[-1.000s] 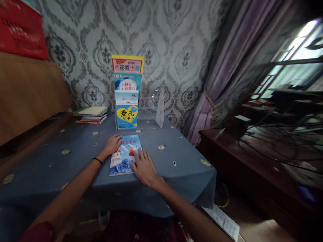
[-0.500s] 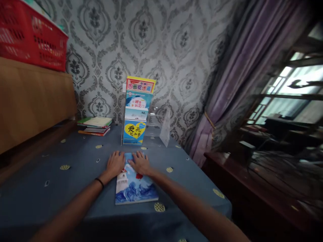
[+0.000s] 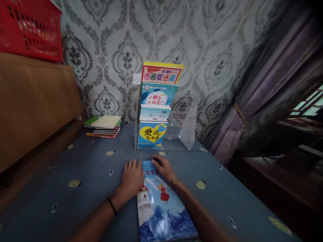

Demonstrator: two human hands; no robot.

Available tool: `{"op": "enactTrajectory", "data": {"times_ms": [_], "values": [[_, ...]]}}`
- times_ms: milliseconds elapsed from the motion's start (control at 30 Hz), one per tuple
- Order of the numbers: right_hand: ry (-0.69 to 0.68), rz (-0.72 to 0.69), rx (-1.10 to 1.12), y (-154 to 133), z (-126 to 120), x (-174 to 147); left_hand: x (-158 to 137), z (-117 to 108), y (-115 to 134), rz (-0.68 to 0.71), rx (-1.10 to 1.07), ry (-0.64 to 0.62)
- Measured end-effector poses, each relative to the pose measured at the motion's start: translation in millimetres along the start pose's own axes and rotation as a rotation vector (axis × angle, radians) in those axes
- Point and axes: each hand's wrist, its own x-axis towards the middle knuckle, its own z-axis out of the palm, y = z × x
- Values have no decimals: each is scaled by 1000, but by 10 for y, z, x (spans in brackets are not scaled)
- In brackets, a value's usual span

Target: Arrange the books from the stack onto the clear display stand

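Observation:
A picture book [image 3: 164, 208] lies flat on the cloth-covered table in front of me, its blue cover showing waves, a white tower and a figure in red. My left hand [image 3: 132, 176] rests along the book's upper left edge, fingers stretched forward and lying flat. At the upper right corner is my right hand [image 3: 165, 169], its thumb over the cover and its forefinger reaching just past the top edge. Thumb and forefinger are apart; the other fingers are partly hidden. Beyond the hands stands a clear display rack [image 3: 188, 129] with several books [image 3: 152, 134] in its left side, stepped upward toward the back.
A stack of books [image 3: 107, 121] sits at the back left of the table [image 3: 96, 198]. A wooden cabinet [image 3: 37, 101] with a red basket [image 3: 32, 30] on top borders the left. Purple curtains [image 3: 234, 124] hang at the right, in front of a patterned wall [image 3: 209, 43].
The view has shifted closer and to the left, so the rack and book look larger and farther right. My right hand has slid toward the book's upper right corner, uncovering more of the cover.

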Motion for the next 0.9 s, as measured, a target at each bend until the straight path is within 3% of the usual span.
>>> {"op": "enactTrajectory", "data": {"times_ms": [167,367,533,700,800,900], "values": [[73,1,160,64,20,28,-41,-95,18,-32,112,-26],[97,20,179,100,-19,-9,-56,-163,46,-18,149,-113],[-13,-36,-81,33,-94,-316,-62,-121,26,-9,159,-82],[-162,-4,-293,-127,-235,-635,-95,-89,3,-11,166,-137],[-189,-36,-238,-187,-305,-753,-135,22,-60,-59,35,-85],[-187,-26,-149,-189,-325,-817,-154,161,-177,-132,-290,20]]}}
